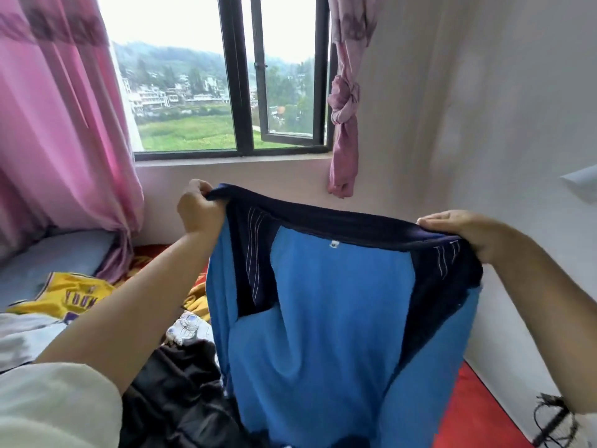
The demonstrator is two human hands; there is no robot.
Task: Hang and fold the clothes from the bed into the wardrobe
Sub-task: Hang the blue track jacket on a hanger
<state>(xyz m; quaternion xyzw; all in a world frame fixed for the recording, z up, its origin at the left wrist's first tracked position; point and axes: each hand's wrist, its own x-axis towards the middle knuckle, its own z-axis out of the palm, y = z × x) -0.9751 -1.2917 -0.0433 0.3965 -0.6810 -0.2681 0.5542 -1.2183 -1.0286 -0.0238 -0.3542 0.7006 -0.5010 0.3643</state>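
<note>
A blue garment [323,318] with a dark navy waistband and navy side panels hangs in the air in front of me, stretched wide between both hands. My left hand [198,208] pinches the waistband's left end, fingers curled round the cloth. My right hand [458,232] grips the right end, thumb on top. The garment's lower part drops out of view at the bottom. Below lies the bed with a yellow jersey [64,297], a black garment [174,396] and a white printed piece [187,329].
A red patterned bedspread [475,412] covers the bed, with a blue pillow [55,257] at the left. Pink curtains [61,130] hang left, a knotted curtain [344,101] right of the window [239,92]. A white wall stands at the right.
</note>
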